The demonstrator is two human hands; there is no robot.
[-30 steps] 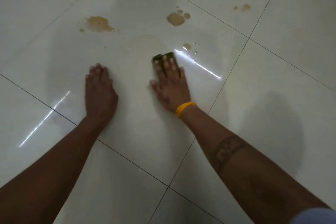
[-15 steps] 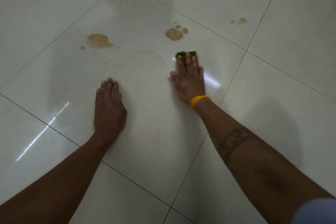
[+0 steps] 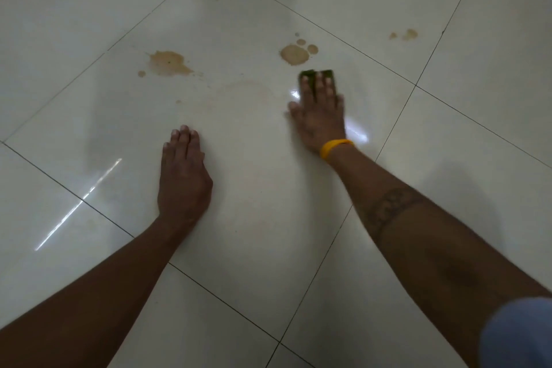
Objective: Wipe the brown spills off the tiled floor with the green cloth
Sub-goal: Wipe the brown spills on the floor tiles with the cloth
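Right hand (image 3: 321,116) presses the green cloth (image 3: 312,75) flat just below a brown spill (image 3: 294,54); left hand (image 3: 182,176) rests on the tiled floor (image 3: 254,218).

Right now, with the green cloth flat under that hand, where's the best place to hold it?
Keep straight fingers on top of the green cloth, coming from above as the right hand does; it lies flat on the floor, so pressing probably beats pinching.
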